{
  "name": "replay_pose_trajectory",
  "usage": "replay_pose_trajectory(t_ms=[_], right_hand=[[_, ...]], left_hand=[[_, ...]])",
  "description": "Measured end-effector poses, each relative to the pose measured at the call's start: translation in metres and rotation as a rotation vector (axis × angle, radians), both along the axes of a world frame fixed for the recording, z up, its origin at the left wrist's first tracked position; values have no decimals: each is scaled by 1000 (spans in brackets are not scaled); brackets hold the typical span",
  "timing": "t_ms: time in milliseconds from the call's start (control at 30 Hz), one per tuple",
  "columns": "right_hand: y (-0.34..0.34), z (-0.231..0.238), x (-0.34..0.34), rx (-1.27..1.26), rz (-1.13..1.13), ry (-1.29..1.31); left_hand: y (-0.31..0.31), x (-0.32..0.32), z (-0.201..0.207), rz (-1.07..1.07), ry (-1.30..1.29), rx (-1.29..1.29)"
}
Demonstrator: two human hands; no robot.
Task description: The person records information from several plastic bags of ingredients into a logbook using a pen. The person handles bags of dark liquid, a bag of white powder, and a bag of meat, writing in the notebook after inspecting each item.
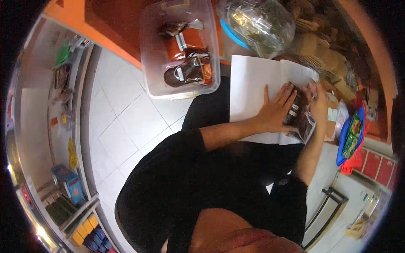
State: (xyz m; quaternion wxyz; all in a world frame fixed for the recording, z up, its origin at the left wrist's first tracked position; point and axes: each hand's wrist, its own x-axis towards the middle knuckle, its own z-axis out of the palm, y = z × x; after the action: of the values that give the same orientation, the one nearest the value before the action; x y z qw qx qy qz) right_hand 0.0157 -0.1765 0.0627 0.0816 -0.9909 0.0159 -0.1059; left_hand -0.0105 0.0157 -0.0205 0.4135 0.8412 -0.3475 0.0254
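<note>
Orange counter (114, 25) with clear plastic tub (147, 55), white paper sheet (249, 80), bagged goods (259, 23).
</note>
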Motion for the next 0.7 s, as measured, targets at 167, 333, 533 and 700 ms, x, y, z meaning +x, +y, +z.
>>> replay_pose_trajectory(t_ms=[167, 333, 533, 700], right_hand=[[27, -44, -32, -90, -25, -270], [9, -52, -28, 62, -108, -199], [27, -47, -21, 116, -70, -188], [11, -55, -26, 61, -59, -233]], left_hand=[[59, 30, 17, -91, 73, -153], [183, 129, 9, 347, 140, -157], [283, 205, -117, 75, 297, 493], [266, 174, -105, 47, 50, 688]])
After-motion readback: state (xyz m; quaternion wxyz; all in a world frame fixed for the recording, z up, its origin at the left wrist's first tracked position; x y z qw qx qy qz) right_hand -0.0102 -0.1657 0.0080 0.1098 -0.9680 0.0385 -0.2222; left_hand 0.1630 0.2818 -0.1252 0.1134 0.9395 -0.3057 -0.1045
